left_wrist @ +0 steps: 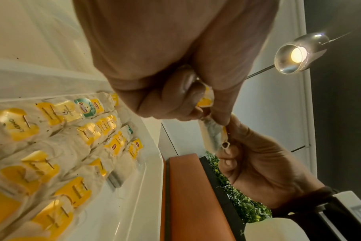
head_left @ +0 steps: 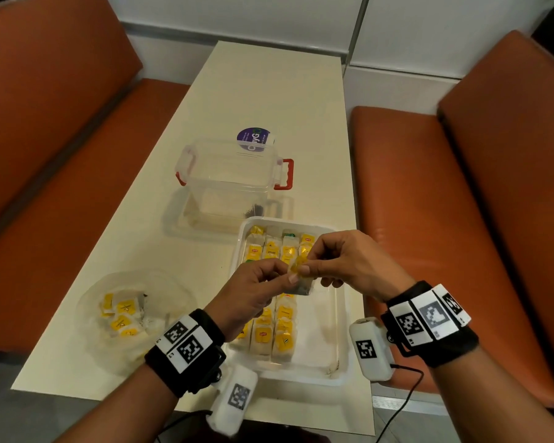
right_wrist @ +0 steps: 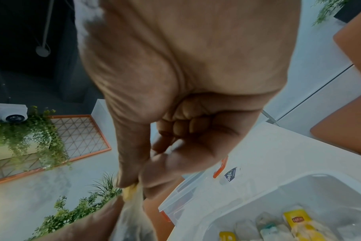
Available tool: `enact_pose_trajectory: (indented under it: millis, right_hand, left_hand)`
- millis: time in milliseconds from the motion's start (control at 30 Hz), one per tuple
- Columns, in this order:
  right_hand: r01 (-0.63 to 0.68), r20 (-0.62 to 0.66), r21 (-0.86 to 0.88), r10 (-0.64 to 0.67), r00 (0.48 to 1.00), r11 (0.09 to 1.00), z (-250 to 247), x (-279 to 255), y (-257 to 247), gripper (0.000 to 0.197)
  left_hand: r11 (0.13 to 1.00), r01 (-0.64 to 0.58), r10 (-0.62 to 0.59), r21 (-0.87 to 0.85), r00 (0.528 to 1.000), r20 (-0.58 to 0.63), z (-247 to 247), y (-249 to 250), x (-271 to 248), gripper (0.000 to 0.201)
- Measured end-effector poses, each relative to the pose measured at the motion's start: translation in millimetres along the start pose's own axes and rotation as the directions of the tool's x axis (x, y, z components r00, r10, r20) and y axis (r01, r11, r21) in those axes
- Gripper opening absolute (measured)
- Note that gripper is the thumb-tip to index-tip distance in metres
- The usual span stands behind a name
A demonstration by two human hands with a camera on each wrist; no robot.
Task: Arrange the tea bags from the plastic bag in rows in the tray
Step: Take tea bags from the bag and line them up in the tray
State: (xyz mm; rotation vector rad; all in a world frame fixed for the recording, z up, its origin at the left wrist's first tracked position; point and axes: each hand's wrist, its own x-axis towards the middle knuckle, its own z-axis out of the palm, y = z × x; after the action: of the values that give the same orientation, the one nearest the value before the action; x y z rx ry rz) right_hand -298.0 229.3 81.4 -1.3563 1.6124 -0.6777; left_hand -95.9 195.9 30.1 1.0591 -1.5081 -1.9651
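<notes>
Both hands hold one tea bag (head_left: 301, 281) in the air above the middle of the white tray (head_left: 339, 318). My left hand (head_left: 263, 282) pinches its yellow tag and top edge (left_wrist: 206, 99); my right hand (head_left: 327, 263) pinches the same bag (left_wrist: 213, 135) from the other side, thumb and forefinger closed on it (right_wrist: 132, 194). The tray holds rows of yellow-tagged tea bags (head_left: 277, 251) at its far end and more tea bags (head_left: 274, 330) at its near left. The clear plastic bag (head_left: 125, 314), with several tea bags inside, lies on the table to the tray's left.
A clear lidless box with red clips (head_left: 231, 177) stands behind the tray, on its lid. A purple round sticker (head_left: 253, 139) shows behind it. The cream table (head_left: 269, 91) runs between two orange benches (head_left: 445, 219). The tray's right column is bare.
</notes>
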Motion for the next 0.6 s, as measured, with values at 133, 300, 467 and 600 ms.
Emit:
enact_pose_trajectory:
  millis: [133,300,467,600]
  right_hand:
    - [-0.025,0.002,0.009,0.025,1.000,1.000,0.8,-0.8,3.2,0.027]
    - [-0.045,0.054,-0.037,0.047,0.997,0.998,1.3,0.4,8.2,0.024]
    - [-0.017,0.115,-0.088,0.027,0.993,0.996,-2.2,1.8,10.6,0.011]
    - [-0.018,0.116,-0.125,0.033,0.993,0.992,-4.7,6.2,14.1,0.010]
  left_hand:
    - [1.000,-0.007,0.007,0.001,1.000,-0.027,3.0,-3.2,-0.6,0.016]
    - [0.999,-0.033,0.033,-0.016,0.999,-0.005,11.5,-4.9,-2.1,0.011]
    - [1.000,-0.021,0.021,-0.004,1.000,0.018,14.2,-7.5,-2.0,0.018]
    - [0.999,0.014,-0.015,0.045,1.000,0.017,10.7,-15.8,1.4,0.035]
